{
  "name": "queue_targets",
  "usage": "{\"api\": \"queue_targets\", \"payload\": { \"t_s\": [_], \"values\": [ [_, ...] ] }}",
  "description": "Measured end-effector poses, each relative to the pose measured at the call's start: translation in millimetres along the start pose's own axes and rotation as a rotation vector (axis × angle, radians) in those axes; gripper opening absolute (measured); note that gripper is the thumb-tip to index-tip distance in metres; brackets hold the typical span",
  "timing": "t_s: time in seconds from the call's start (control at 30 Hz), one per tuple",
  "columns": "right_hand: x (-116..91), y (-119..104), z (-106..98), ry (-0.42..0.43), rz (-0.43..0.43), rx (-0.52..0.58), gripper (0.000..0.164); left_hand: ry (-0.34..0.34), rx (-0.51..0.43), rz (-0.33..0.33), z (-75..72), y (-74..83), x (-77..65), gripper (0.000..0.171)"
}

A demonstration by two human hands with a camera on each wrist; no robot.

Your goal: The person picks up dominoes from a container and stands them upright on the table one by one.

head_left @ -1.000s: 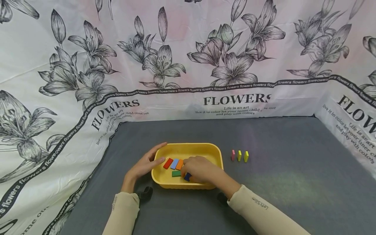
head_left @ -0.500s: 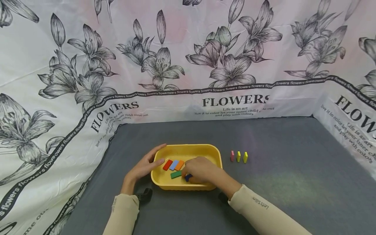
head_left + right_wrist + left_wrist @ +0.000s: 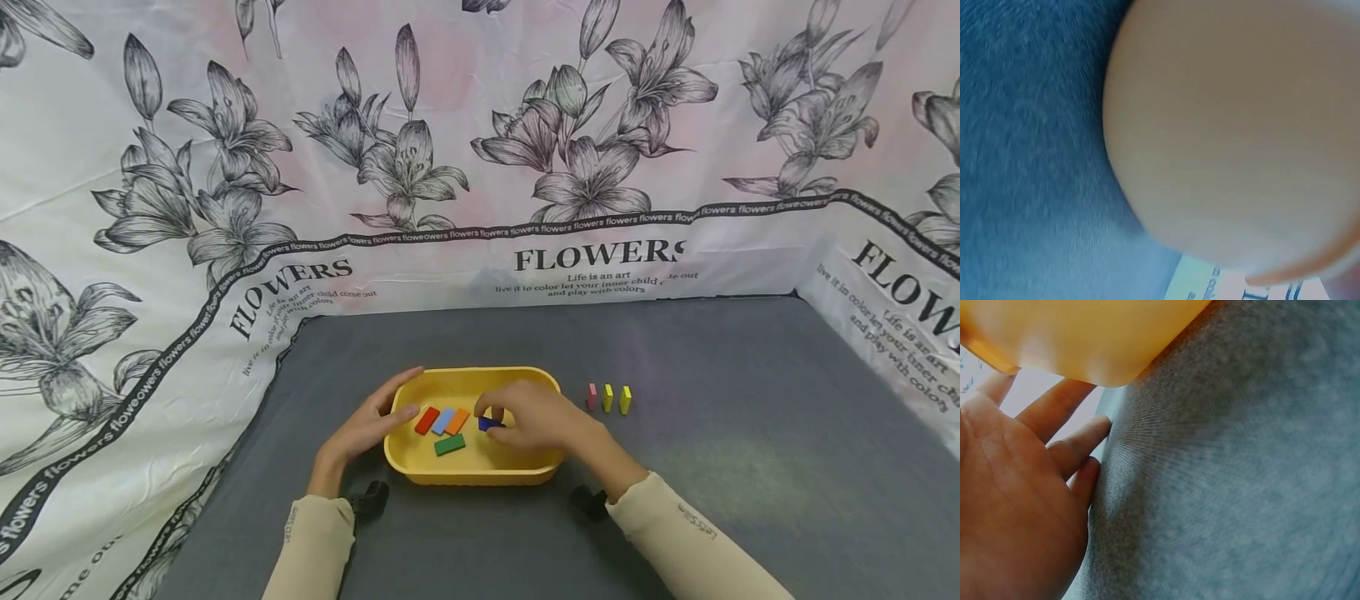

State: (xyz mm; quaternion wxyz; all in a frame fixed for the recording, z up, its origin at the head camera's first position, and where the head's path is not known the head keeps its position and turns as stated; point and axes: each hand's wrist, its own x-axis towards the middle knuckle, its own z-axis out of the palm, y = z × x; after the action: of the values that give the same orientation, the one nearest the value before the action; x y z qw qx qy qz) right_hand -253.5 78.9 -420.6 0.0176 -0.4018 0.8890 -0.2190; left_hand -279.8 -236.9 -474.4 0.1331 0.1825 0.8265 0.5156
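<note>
A yellow plastic tray [image 3: 480, 478] stands on the grey table. Inside it lie a red block [image 3: 427, 420], a light blue block [image 3: 442, 421], an orange block [image 3: 457, 422] and a green block [image 3: 450, 444]. My right hand [image 3: 536, 417] reaches into the tray and pinches a dark blue block [image 3: 489, 422] between thumb and fingers. At the tray's left end, my left hand [image 3: 367, 422] rests with its thumb over the rim and its fingers outside. Those fingers [image 3: 1063, 406] look straight and spread in the left wrist view. A blurred, pale shape fills much of the right wrist view.
Right of the tray, a pink block [image 3: 592, 397] and two yellow blocks, a nearer one [image 3: 626, 400] and a middle one [image 3: 608, 398], stand upright in a row. White flower-print cloth [image 3: 420, 275] borders the table [image 3: 750, 467] at the back and sides.
My right hand has drawn back and up a little to the right, with the dark blue block between its fingers. The green block has turned slightly. My left hand stays at the rim.
</note>
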Motion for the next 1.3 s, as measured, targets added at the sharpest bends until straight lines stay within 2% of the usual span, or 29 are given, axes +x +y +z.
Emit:
{"api": "queue_targets", "payload": {
  "t_s": [0.23, 0.47, 0.7, 0.9, 1.03, 1.3],
  "values": [
    [-21, 11, -17, 0.146, 0.069, 0.15, 0.024, -0.006, -0.002, 0.007, -0.2, 1.9, -1.2, 0.064],
    [-48, 34, -32, 0.264, 0.12, 0.271, 0.026, -0.007, 0.0, 0.011, 0.8, 2.0, -0.2, 0.064],
    [-82, 59, -48, 0.346, 0.225, 0.308, 0.027, -0.01, 0.009, 0.017, 1.0, 3.0, -0.3, 0.064],
    [-112, 79, -61, 0.432, 0.314, 0.269, 0.025, -0.008, 0.007, 0.014, 1.5, 2.7, -0.5, 0.064],
    [-131, 88, -68, 0.446, 0.391, 0.265, 0.025, -0.015, 0.006, 0.02, 1.7, 2.2, 0.2, 0.064],
    [-153, 105, -76, 0.363, 0.468, 0.305, 0.03, -0.006, 0.001, 0.013, 1.1, 1.2, -1.3, 0.064]
  ]
}}
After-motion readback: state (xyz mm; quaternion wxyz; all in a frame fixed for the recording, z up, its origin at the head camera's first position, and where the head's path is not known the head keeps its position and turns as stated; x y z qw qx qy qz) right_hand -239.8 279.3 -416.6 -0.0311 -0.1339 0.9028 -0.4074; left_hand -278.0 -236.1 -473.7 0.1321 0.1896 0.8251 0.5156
